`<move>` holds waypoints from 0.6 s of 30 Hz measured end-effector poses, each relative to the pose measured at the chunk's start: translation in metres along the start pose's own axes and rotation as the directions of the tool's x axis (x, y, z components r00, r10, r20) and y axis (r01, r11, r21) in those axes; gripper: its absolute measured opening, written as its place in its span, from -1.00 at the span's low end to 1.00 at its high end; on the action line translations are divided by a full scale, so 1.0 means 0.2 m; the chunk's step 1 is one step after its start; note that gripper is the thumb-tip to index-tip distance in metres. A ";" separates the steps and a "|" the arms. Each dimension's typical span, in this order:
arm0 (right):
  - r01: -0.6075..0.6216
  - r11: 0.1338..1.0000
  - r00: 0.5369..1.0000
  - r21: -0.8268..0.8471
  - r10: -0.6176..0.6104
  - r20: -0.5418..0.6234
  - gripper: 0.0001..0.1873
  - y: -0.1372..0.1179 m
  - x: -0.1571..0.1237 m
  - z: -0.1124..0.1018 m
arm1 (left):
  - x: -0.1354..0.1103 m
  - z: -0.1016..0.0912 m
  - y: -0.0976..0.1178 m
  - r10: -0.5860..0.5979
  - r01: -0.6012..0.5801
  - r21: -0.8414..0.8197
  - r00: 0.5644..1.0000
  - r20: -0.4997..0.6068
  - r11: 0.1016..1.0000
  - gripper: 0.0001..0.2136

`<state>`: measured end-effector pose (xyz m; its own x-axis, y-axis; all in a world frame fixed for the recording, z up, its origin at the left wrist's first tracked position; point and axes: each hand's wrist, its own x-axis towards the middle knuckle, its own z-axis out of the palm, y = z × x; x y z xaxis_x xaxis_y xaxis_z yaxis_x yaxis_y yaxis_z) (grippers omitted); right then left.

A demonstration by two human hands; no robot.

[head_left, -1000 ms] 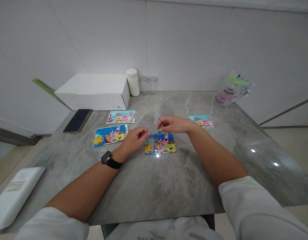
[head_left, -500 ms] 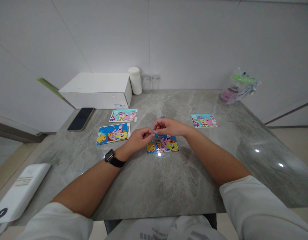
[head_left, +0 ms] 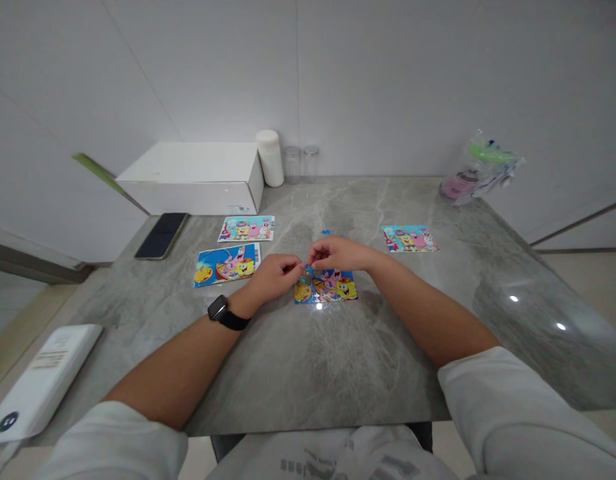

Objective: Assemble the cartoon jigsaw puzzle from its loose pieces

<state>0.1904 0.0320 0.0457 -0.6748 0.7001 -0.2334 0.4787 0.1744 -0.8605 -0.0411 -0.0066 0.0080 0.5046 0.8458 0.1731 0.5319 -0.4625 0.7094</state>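
Observation:
A partly assembled jigsaw puzzle (head_left: 333, 290) with yellow and pink cartoon figures lies flat on the grey table. Over its upper left corner, a small blue puzzle piece (head_left: 308, 269) sits between the fingertips of both hands. My left hand (head_left: 277, 275) comes in from the left, thumb and forefinger pinched at the piece. From the right, my right hand (head_left: 339, 254) pinches at the same spot and hides the puzzle's top edge. Just beyond it rests a loose blue puzzle piece (head_left: 326, 232).
Left of the puzzle lie a blue picture packet (head_left: 227, 265) and a light picture card (head_left: 247, 229); a similar card (head_left: 411, 239) is on the right. Around the edges are a phone (head_left: 162, 236), white box (head_left: 188, 163), white bottle (head_left: 271, 159), two glasses (head_left: 301, 165), bagged cup (head_left: 475, 172) and white power bank (head_left: 45, 380).
The small piece between my fingertips looked greyish before and now shows blue. My left hand has shifted slightly left; the loose blue piece beyond my right hand is more visible.

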 end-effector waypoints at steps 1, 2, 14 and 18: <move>-0.006 0.999 1.000 -0.035 0.006 0.011 -0.87 0.00 0.00 0.01 | 0.00 -0.01 0.00 0.024 -0.023 0.046 1.000 -0.005 0.999 -0.68; -0.012 0.997 1.000 -0.074 0.014 0.019 -0.87 0.00 0.00 0.02 | 0.00 -0.01 0.00 0.041 -0.039 0.085 0.999 -0.012 0.996 -0.68; -0.042 0.901 0.999 -0.431 0.044 -0.006 -0.81 -0.01 0.02 0.12 | 0.01 -0.07 -0.01 0.234 -0.280 0.188 0.944 0.232 0.941 -0.70; -0.071 0.886 0.997 -0.459 0.068 -0.024 -0.79 0.00 0.03 0.13 | 0.01 -0.07 0.00 0.246 -0.302 0.162 0.924 0.294 0.939 -0.64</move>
<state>0.1720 0.0177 0.0326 -0.6273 0.7266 -0.2803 0.7296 0.4225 -0.5377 -0.0499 -0.0010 0.0177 0.7969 0.5891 0.1336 0.4576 -0.7331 0.5031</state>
